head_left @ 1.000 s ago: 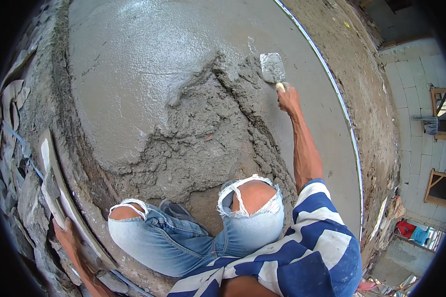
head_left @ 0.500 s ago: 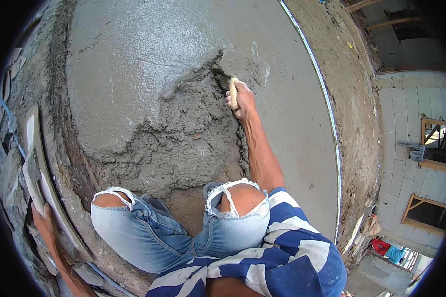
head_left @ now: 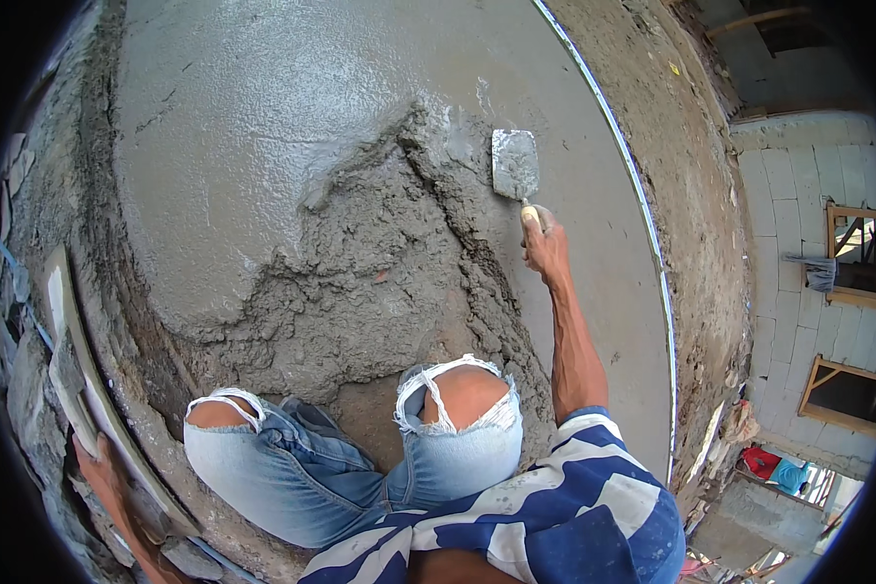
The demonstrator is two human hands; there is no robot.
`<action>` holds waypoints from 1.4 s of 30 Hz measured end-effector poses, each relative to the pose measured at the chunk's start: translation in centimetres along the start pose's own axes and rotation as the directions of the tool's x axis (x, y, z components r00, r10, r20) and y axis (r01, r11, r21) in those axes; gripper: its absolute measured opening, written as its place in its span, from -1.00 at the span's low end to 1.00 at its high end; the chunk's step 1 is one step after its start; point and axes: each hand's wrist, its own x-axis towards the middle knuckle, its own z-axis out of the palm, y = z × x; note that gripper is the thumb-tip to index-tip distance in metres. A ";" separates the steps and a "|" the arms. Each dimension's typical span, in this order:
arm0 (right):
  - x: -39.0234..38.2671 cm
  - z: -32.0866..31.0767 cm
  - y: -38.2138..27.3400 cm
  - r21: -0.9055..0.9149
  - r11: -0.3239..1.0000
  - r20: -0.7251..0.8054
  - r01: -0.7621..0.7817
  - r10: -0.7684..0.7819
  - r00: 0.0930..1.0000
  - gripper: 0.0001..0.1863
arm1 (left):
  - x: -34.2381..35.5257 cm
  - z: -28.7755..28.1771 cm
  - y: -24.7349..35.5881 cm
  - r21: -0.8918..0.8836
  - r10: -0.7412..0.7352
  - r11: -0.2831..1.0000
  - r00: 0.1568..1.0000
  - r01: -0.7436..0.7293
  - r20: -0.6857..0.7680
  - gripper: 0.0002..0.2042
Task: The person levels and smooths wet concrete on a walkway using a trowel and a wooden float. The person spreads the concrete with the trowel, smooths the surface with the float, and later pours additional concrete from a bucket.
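Gripping trowel (head_left: pixel 515 167): my right hand (head_left: pixel 546 245), right of rough concrete (head_left: pixel 360 268)
Holding board (head_left: pixel 107 401): my left hand (head_left: pixel 103 471), left of it

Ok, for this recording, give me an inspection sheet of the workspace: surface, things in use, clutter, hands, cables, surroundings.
Surface: wet grey concrete, smooth at the far side and right; a rough, lumpy patch lies before the knees, with a dark crevice along its right.
Things in use: trowel, blade smeared grey; long board at the left.
Clutter: stone rubble beyond the board.
Hands: right hand has its fingers closed on the trowel handle; left hand is at the board, grip unclear.
Cables: thin blue line by the rubble; cord or pipe, cannot tell.
Surroundings: pale edging strip, block wall with wood-framed openings, red cloth.
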 end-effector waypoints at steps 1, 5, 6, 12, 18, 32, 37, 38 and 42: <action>0.6 0.0 0.2 0.012 1.000 -0.010 -0.007 0.007 1.000 -0.59 | 0.1 -0.2 0.7 0.017 0.004 1.000 1.000 -0.004 0.006 -0.41; 4.2 0.4 -1.4 -0.016 0.999 -0.092 0.051 -0.053 0.994 -0.60 | 0.1 -0.4 2.6 0.019 0.013 1.000 1.000 -0.012 -0.010 -0.42; 4.2 0.6 -2.5 -0.014 0.999 -0.013 0.041 -0.041 0.999 -0.60 | -0.1 -0.7 2.1 0.028 0.021 0.999 0.999 -0.021 -0.034 -0.43; 8.2 1.6 -3.9 0.037 0.997 -0.044 0.062 -0.061 0.997 -0.62 | -1.1 -0.5 5.1 -0.006 0.007 1.000 1.000 -0.007 -0.027 -0.41; 11.4 -2.4 -0.2 0.110 0.987 -0.229 -0.120 0.143 0.963 -0.65 | 0.6 0.2 0.5 0.103 0.086 0.992 0.990 -0.075 -0.113 -0.42; 17.8 4.5 -6.2 0.567 0.805 0.156 -0.173 0.101 0.983 -0.61 | -0.7 -0.8 5.3 -0.088 -0.005 0.996 0.999 0.000 -0.054 -0.49; 13.9 6.4 -7.0 0.387 0.915 0.243 -0.110 0.014 0.970 -0.64 | -1.1 -0.9 5.9 -0.122 -0.030 0.992 0.999 0.026 -0.026 -0.52; 12.7 5.9 -7.2 0.332 0.941 0.267 -0.059 -0.034 0.963 -0.65 | -1.1 -0.9 5.7 -0.118 -0.024 0.993 0.999 0.021 -0.024 -0.52; 10.4 3.5 -5.9 0.098 0.995 0.177 0.023 -0.040 0.983 -0.64 | -1.6 -0.8 6.2 -0.088 -0.050 0.995 0.999 0.049 -0.010 -0.46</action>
